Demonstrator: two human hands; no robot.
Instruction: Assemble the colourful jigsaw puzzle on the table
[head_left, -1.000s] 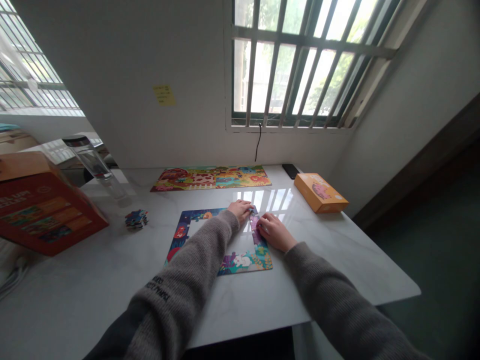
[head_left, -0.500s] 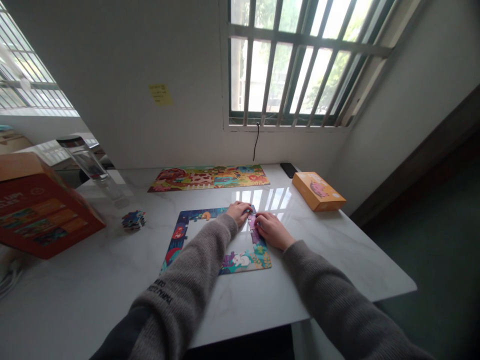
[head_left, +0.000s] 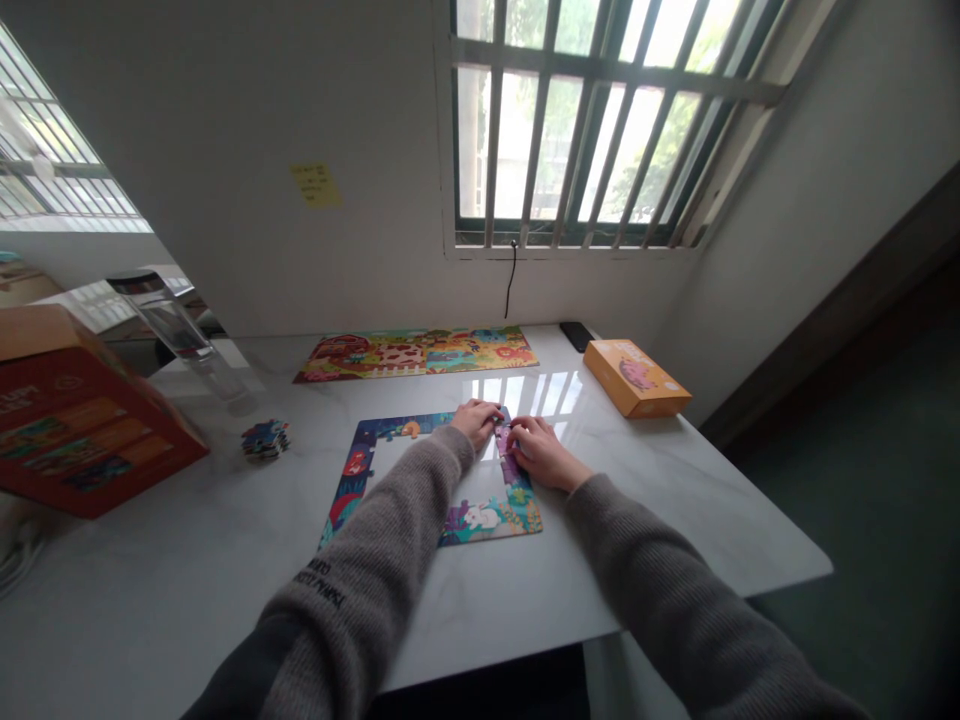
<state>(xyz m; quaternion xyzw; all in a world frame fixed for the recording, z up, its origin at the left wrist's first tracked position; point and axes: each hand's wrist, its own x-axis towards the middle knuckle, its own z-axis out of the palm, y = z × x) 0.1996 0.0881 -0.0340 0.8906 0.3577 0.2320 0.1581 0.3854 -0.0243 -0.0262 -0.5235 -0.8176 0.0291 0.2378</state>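
A jigsaw puzzle (head_left: 481,516) lies on the white marbled table, joined as a border around a bare middle. Its lower edge shows a white rabbit among plants. My left hand (head_left: 475,423) is at the upper right corner, fingers curled down onto a puzzle piece there. Just beside it, my right hand (head_left: 541,452) comes from the right, its bent fingers closed on a purple puzzle piece (head_left: 505,440) in the right side. The fingertips hide parts of both pieces, and my left forearm covers some of the border's lower left.
A stack of puzzle pieces (head_left: 265,440) sits to the left. Behind lies a long finished farm puzzle (head_left: 420,354). An orange box (head_left: 636,378) and a black phone (head_left: 577,336) are at the back right. A large red box (head_left: 94,420) and a clear bottle (head_left: 180,335) stand left.
My right hand's fingers have shifted slightly up and left along the puzzle's right side. My left hand stays at the corner. The whole view has shifted a little.
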